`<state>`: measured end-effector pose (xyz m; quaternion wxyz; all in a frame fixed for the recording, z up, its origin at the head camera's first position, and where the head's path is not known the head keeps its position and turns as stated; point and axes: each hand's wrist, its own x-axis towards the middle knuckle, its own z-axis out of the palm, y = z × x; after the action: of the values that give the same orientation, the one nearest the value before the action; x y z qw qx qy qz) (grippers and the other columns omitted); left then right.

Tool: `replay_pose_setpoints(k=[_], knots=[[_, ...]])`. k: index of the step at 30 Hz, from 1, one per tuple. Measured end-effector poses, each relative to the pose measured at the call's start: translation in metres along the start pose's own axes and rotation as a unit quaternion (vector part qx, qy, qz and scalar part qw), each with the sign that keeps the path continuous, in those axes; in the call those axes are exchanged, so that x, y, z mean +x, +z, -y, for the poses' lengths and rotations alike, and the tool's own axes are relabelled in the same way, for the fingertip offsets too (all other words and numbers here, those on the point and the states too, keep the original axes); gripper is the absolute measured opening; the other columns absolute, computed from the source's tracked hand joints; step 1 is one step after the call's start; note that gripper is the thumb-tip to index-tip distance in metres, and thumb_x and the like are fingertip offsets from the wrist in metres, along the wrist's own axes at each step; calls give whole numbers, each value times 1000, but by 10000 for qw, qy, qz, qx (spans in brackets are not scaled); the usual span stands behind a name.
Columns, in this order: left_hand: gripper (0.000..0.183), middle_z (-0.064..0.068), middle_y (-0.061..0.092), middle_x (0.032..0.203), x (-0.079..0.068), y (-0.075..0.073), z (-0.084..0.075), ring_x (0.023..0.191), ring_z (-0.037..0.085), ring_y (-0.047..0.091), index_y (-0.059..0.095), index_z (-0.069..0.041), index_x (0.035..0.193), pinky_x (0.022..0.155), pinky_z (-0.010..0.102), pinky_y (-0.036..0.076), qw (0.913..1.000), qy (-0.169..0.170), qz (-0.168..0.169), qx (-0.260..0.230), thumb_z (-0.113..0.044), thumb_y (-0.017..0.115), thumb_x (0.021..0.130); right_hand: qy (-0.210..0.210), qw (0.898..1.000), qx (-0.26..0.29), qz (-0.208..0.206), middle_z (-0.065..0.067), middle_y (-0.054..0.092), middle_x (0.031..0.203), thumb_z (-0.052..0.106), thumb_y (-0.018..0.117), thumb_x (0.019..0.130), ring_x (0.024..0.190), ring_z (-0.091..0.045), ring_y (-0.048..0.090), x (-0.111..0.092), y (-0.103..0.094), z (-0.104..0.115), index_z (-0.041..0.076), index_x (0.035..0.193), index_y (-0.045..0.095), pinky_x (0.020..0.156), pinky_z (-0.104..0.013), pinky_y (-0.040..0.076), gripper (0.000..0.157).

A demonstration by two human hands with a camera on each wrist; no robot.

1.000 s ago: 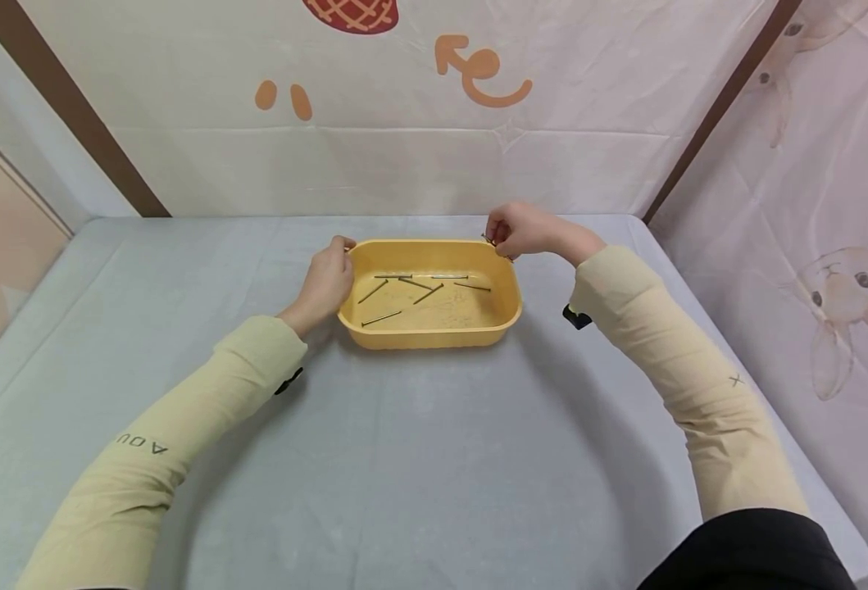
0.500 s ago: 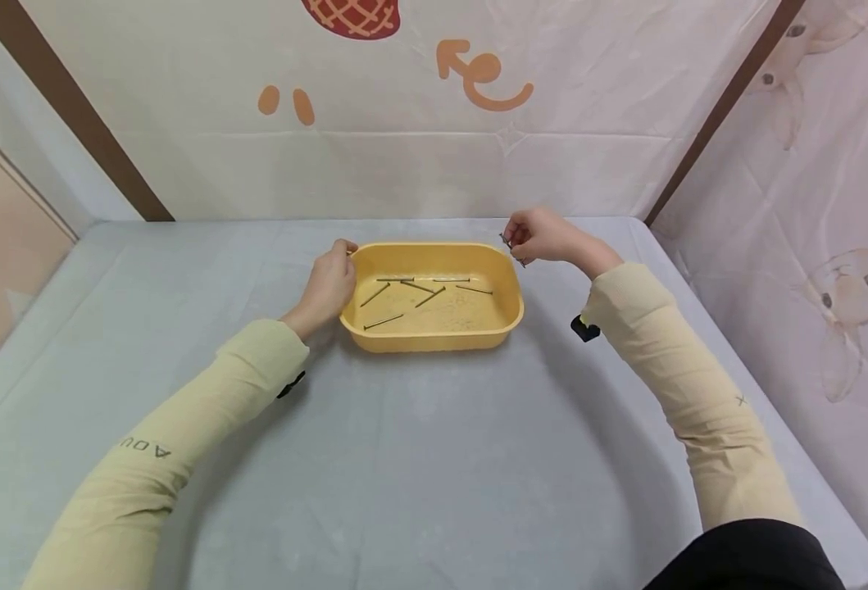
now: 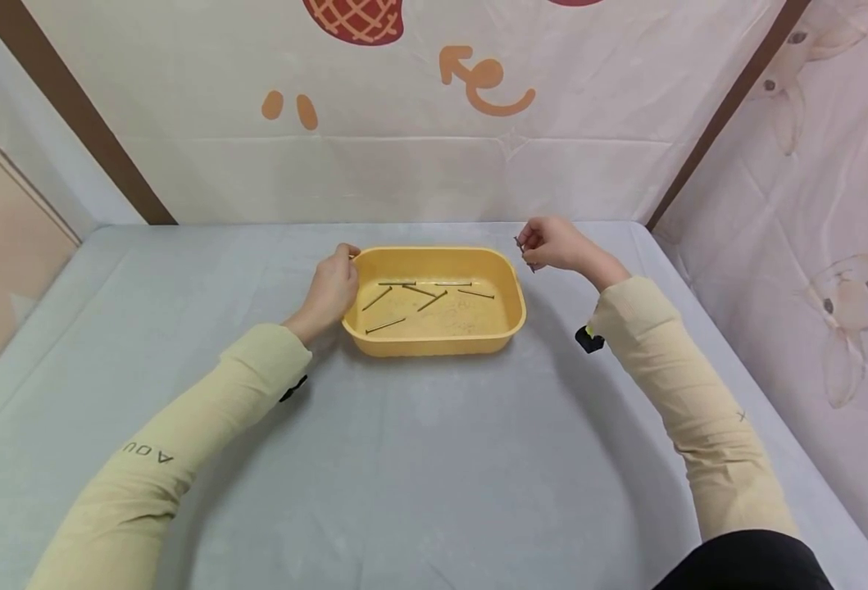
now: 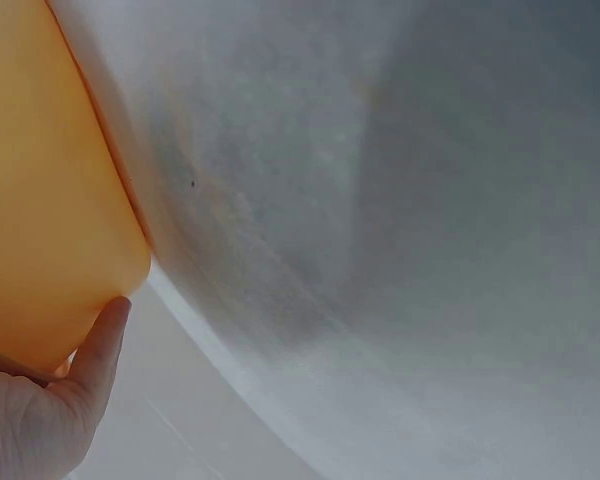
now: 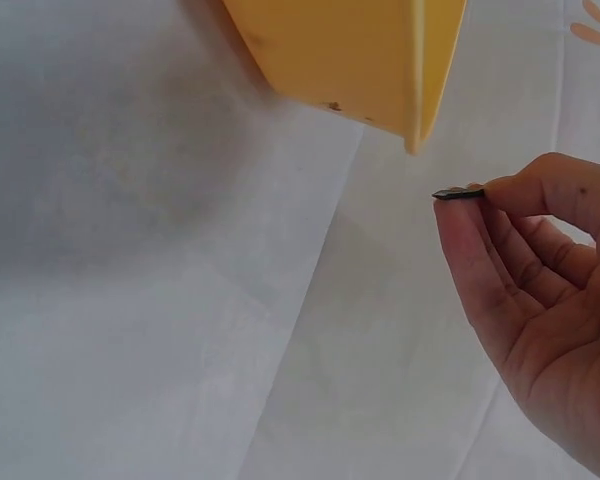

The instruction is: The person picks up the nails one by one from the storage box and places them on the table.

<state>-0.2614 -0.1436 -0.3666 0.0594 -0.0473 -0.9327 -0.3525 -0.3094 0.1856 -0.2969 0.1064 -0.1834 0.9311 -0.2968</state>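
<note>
A yellow plastic tub point(image 3: 441, 347) stands near the back of the table, with several dark nails point(image 3: 432, 301) scattered over its floor. My left hand point(image 3: 329, 287) grips the tub's left end. In the left wrist view the thumb point(image 4: 102, 345) lies against the outer wall, while the other fingers are largely hidden. Just beyond the tub's right end, my right hand point(image 3: 555, 243) is raised and pinches a nail between thumb and fingertips. From the right wrist, that nail point(image 5: 458, 194) shows with its pointed end toward the tub, apart from it.
A light blue-grey cloth point(image 3: 419, 459) covers the table. Behind it hangs a patterned fabric wall point(image 3: 404, 180), and another with rabbit drawings point(image 3: 847, 287) rises along the right side.
My right hand has moved right, away from the tub's back right corner, still pinching the nail. The left hand keeps its grip, and the nails in the tub lie as before.
</note>
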Motion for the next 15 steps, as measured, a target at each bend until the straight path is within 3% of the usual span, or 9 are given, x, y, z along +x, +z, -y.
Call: replay_pose_setpoints(k=[15], knots=[[34,27,52,118,0,0,-1,108,33,52,39,7,124,88,42,46,10000,-3,-17,97,-6,25,96,611,9964,564,-189,-14,56,86,0,54,81,64,-13,60,2,9,-18,-8,101,53,70,-35,55,21]])
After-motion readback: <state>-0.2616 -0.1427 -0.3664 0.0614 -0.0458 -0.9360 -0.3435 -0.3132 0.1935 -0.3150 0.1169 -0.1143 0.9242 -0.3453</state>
